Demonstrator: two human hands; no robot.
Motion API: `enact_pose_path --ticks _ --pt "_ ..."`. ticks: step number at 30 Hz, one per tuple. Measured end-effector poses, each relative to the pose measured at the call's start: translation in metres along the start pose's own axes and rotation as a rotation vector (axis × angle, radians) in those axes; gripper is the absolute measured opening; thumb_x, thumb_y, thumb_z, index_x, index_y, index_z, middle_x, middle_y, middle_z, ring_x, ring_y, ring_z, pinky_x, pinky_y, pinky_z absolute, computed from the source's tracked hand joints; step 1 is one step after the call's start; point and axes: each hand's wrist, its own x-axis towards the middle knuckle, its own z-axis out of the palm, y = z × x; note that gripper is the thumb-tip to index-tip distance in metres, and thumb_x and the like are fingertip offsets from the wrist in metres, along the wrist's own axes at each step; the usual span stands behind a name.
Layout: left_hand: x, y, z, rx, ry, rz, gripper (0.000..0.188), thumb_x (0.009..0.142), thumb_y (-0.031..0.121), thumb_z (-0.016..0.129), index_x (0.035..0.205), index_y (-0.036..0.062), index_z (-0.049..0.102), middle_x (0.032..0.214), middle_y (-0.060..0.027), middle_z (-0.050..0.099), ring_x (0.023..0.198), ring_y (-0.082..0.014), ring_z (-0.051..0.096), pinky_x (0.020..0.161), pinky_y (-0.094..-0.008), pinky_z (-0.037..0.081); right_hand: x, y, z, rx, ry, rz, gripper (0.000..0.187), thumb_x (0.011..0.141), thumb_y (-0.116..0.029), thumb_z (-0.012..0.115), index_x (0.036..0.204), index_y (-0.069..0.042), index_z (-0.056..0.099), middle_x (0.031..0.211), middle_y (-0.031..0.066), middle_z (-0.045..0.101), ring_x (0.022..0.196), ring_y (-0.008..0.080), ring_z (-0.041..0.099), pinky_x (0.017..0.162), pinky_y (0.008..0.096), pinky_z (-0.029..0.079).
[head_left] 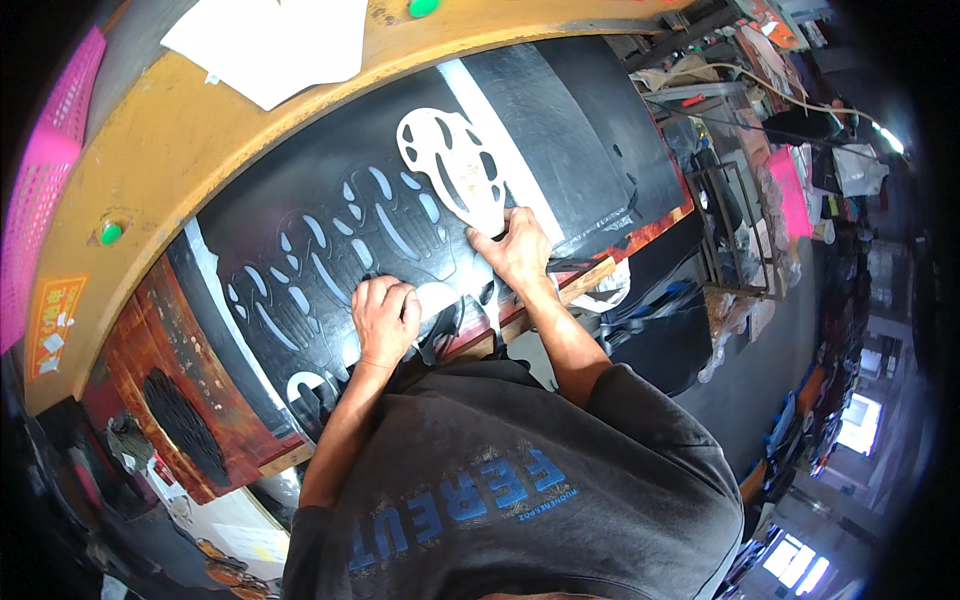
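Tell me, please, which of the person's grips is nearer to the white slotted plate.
The right grip: it is at the near end of the white slotted plate, while the left grip is apart from it, lower left.

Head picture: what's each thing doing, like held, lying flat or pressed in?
Right hand: gripping the template's near end
White sole-shaped template: held, slotted
Left hand: fingers bent, resting on the black sheet; grip unclear
Black sheet: lying flat, sole shapes marked
White paper: lying on the yellow beam
Left green button: can't tell if pressed
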Motion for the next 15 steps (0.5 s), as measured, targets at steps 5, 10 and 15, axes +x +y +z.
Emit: enact_pose_path --ticks 5,10,15 --pt "0.0 -0.001 0.0 0.014 -0.035 0.017 0.009 0.085 0.014 0.075 0.094 0.0127 0.072 0.101 -0.0055 0.067 0.095 -0.0305 0.062 0.087 -0.0462 0.049 -0.002 0.002 -0.001 0.072 0.023 -0.041 0.063 0.076 -0.05 0.088 0.106 0.002 0.07 0.111 0.022 0.07 0.105 0.0403 0.071 0.093 0.0487 0.055" --pt "0.001 -0.002 0.001 0.038 -0.032 0.032 0.008 0.086 0.013 0.074 0.093 0.0112 0.072 0.101 -0.0067 0.066 0.095 -0.0316 0.062 0.087 -0.0462 0.049 -0.002 0.004 0.003 0.072 0.082 -0.125 0.058 0.075 -0.047 0.089 0.102 0.001 0.069 0.103 0.0197 0.068 0.1 0.0398 0.07 0.087 0.05 0.056" --pt "0.006 0.008 -0.007 0.061 -0.055 0.055 0.009 0.089 0.01 0.072 0.098 0.0079 0.073 0.103 -0.0108 0.067 0.097 -0.0346 0.063 0.088 -0.0475 0.05 -0.003 0.011 0.012 0.077 0.174 -0.249 0.057 0.076 -0.046 0.089 0.104 0.0 0.069 0.101 0.0188 0.068 0.097 0.0406 0.069 0.084 0.0509 0.057"
